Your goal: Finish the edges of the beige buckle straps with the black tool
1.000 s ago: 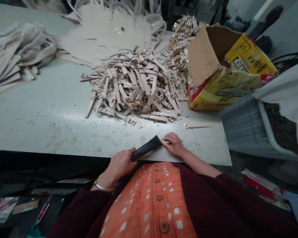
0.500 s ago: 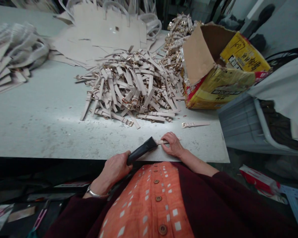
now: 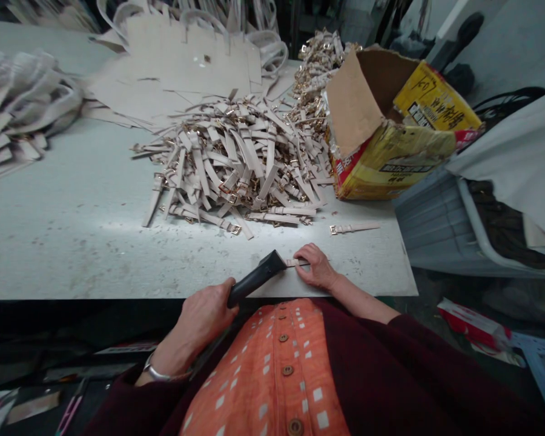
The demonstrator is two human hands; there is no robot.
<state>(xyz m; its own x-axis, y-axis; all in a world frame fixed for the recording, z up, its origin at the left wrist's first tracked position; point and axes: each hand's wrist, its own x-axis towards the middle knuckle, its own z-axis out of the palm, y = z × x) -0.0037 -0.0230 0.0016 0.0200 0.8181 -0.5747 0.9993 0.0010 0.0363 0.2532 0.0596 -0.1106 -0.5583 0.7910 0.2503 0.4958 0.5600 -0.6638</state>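
My left hand [image 3: 204, 318] is wrapped round the handle of a black handheld tool [image 3: 255, 280] with a wider, blunt head. The tool slants up to the right over the table's front edge, and its exact kind does not show. At its head lies the buckle end of a small pale buckle strap [image 3: 291, 263], touching it or very close. My right hand [image 3: 317, 267] pinches this strap against the tabletop, fingers bent over it and hiding its middle. Another buckle strap [image 3: 354, 229] lies flat just beyond my right hand.
A big heap of buckle straps [image 3: 236, 157] covers the table's middle. Behind it are pale bag panels [image 3: 181, 60] with handles; more handles [image 3: 31, 103] lie left. A yellow carton [image 3: 390, 160] stands at right, beside a grey bin [image 3: 429, 218] below the table edge.
The view has shifted slightly, so the table and heap sit a little further left. Both hands keep their holds on the tool and the strap, with barely any movement between them.
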